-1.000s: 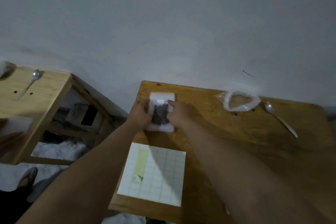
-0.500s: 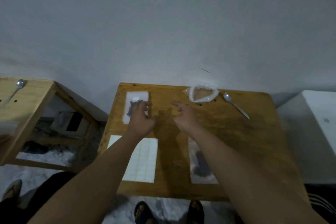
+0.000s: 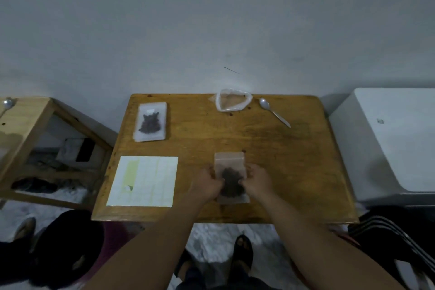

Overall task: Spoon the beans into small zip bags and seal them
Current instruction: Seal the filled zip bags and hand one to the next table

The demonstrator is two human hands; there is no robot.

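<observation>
I see the bench as orange-brown wood, smooth, with a dull varnished sheen. The zip bag at its near edge is thin clear plastic, slightly frosted; the second zip bag by the far left corner looks the same. The spoon near the far edge is shiny metal. The label sheet is matt paper.

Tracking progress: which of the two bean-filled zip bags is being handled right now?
The near bag, at the front of the table: the left hand and right hand grip its sides. The far-left bag lies apart from both hands.
</observation>
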